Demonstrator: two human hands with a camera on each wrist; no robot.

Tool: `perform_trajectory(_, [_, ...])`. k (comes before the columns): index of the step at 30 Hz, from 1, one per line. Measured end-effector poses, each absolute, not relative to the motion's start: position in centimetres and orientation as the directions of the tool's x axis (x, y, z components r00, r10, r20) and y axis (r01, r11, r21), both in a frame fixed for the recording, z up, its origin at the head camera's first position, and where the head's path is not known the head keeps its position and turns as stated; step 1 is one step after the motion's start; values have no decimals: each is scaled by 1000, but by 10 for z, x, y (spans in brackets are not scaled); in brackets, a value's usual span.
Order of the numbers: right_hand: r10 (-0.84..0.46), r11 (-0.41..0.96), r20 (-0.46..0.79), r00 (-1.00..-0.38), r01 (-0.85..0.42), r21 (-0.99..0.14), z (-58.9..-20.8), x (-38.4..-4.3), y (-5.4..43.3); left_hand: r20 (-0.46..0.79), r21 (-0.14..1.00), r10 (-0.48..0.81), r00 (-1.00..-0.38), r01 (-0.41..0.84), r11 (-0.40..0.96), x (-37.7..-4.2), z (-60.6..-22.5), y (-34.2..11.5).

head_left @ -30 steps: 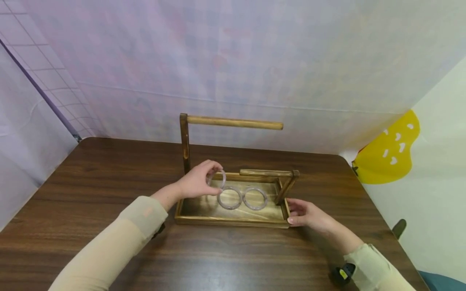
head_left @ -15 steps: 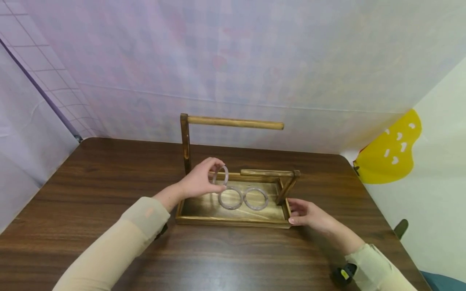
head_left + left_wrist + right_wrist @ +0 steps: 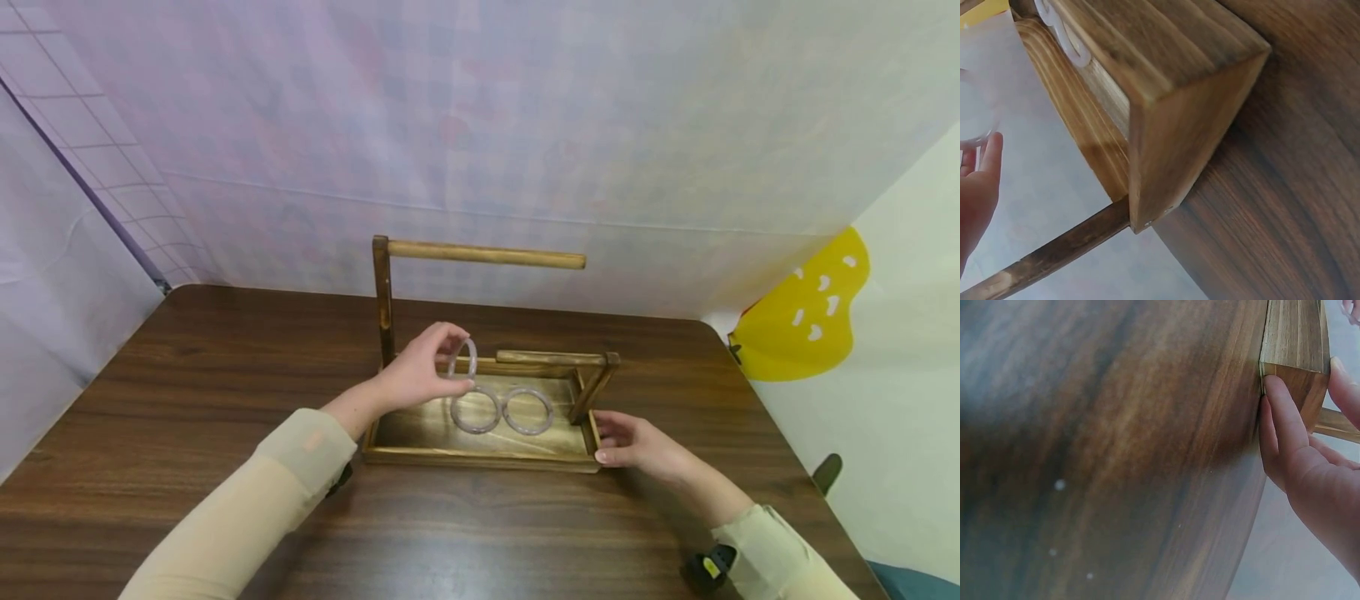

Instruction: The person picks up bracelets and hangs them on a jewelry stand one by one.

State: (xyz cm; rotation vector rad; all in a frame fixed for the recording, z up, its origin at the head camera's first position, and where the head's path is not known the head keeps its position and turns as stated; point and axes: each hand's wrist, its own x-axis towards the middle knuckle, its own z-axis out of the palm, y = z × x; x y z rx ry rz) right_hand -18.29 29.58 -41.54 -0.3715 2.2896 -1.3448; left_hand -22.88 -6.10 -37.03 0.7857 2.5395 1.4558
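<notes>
My left hand pinches a translucent pale bangle between thumb and fingertips, holding it upright above the tray. A wooden jewelry stand has a shallow tray and two horizontal bars, one tall and one low. Inside the tray, two more bangles lie flat side by side, the left bangle and the right bangle. My right hand grips the tray's right end. In the right wrist view its fingers lie against the end wall, with the thumb at the upper edge.
The tall bar extends rightward from the left post. A low bar reaches leftward from the right post. Under the stand is a dark brown table. A pale curtain hangs behind.
My left hand has carried the bangle slightly right and up, turning it more edge-on to the head view. My right hand stays at the tray's end, and the two lying bangles have not moved.
</notes>
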Motion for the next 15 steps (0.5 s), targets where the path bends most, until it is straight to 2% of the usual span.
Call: perform_trajectory(15, [-457, 489, -235, -858, -22, -872, -415, -183, 297, 187, 861, 495, -849, 384, 333, -224, -365, -53])
